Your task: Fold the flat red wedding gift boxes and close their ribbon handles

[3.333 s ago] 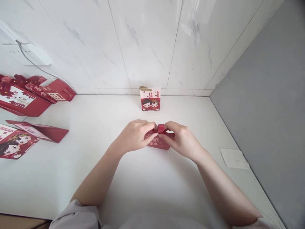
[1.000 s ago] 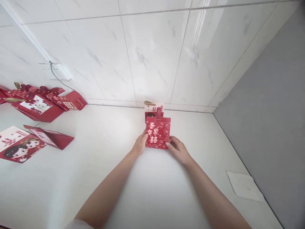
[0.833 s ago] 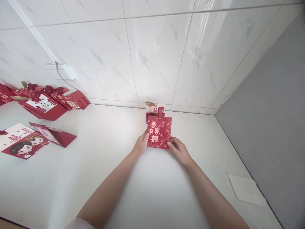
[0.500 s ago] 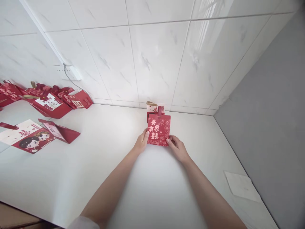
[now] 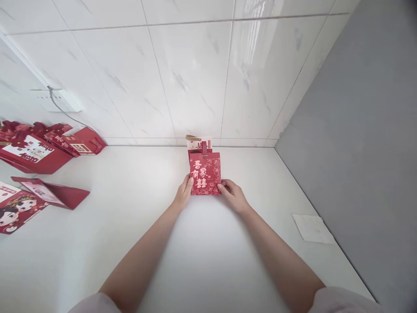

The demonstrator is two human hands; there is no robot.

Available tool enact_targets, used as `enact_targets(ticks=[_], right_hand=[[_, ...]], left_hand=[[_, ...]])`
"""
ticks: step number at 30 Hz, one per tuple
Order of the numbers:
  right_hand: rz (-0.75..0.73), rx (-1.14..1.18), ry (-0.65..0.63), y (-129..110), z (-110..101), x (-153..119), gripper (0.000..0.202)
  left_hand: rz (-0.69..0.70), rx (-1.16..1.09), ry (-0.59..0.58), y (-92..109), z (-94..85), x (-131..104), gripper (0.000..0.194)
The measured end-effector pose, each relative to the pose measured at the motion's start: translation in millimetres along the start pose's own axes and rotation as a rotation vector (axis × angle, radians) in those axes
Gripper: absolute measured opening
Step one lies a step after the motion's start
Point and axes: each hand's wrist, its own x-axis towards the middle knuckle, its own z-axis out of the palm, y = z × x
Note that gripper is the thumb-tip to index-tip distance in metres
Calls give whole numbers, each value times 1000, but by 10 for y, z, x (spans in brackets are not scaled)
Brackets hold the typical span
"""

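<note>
A red gift box [image 5: 211, 174] with pink flowers, pale Chinese characters and a dark red ribbon handle stands upright between my hands. My left hand [image 5: 184, 191] grips its left edge, thumb on the front face. On its lower right edge my right hand [image 5: 233, 194] closes, thumb in front and fingers curled behind. Just behind it, by the wall, is a second gift box [image 5: 198, 144], white and red with a tan strap. The red box covers most of that one.
To the left stand several red gift boxes [image 5: 58, 156] by the wall. In front of them are a folded red box [image 5: 71, 198] and one with cartoon faces [image 5: 22, 211]. A power socket [image 5: 58, 101] with a cable is on the tiled wall. White paper [image 5: 313, 228] lies at right.
The view has turned to the right, so everything appears shifted left. Both hands keep hold of the red gift box, which now looks squarer to me and less tilted.
</note>
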Motion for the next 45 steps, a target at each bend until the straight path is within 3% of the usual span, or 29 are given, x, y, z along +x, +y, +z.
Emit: enact_targets(ticks=[10, 14, 17, 19, 27, 45], right_hand=[[44, 3, -18, -28, -14, 13, 34], [-22, -49, -59, -55, -23, 10, 30], [-121, -140, -77, -74, -4, 6, 61], [-150, -181, -72, -79, 11, 8, 67], [-144, -237, -71, -58, -4, 22, 60], [-135, -239, -65, -34, -18, 19, 57]], left_hand=[[-26, 30, 8, 54, -16, -16, 50], [-51, 30, -11, 91, -24, -19, 50], [-60, 33, -5, 103, -29, -15, 50], [-58, 31, 2, 96, -32, -9, 50], [-61, -120, -41, -9, -69, 27, 55], [-42, -142, -102, -92, -125, 38, 53]])
